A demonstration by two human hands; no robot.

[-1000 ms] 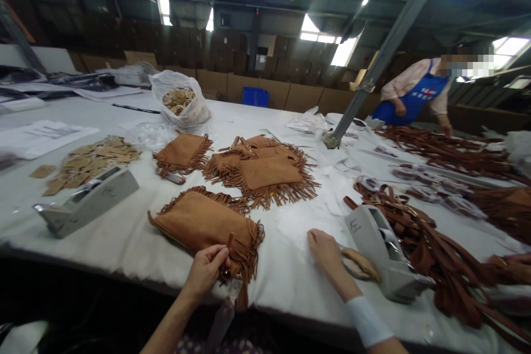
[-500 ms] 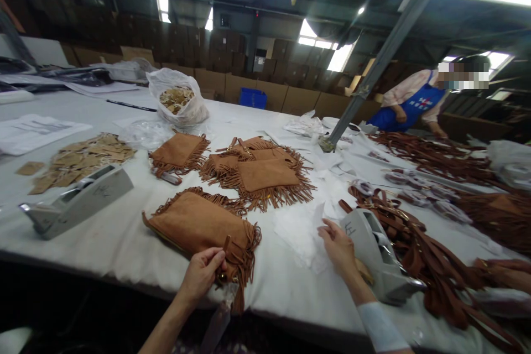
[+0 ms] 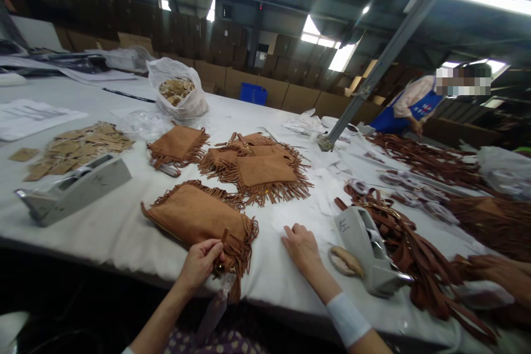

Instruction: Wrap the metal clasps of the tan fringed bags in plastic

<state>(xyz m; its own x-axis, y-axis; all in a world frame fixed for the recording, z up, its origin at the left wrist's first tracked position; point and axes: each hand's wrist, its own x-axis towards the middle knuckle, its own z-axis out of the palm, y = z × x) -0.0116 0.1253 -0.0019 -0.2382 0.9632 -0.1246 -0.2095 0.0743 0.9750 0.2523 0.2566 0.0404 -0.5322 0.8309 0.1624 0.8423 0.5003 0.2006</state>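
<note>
Fringed brown bag [image 3: 207,213] lies flat near the front edge of the white-covered worktop [image 3: 269,287], its fringed end toward the right hand. Left hand [image 3: 203,260] at the near right corner of the bag: grip closed, thumb against fingers, pinching a small leather tab [image 3: 225,235] that stands up between them. Clear plastic sleeve [image 3: 213,312] hangs just below that corner, over the worktop edge.

Right hand [image 3: 301,246] apart from the bag, to its right, over thin white sheets [image 3: 282,217]. Fingers loosely bent; cannot tell whether this grip has hold of a sheet. White band [image 3: 347,318] on that wrist.

Right of the hand: a ring-shaped roll [image 3: 346,261], then a grey tape dispenser [image 3: 367,251] close beside a tangle of brown straps [image 3: 429,271]. Beyond the bag, a heap of similar fringed bags [image 3: 267,170]; one more [image 3: 178,142] to the left of the heap. Far left, a second dispenser [image 3: 87,188], with loose tan tags [image 3: 83,146] behind it. An open white plastic bag [image 3: 197,91] holds more tan pieces. Co-worker in a blue apron [image 3: 423,106] stands at the far right.
</note>
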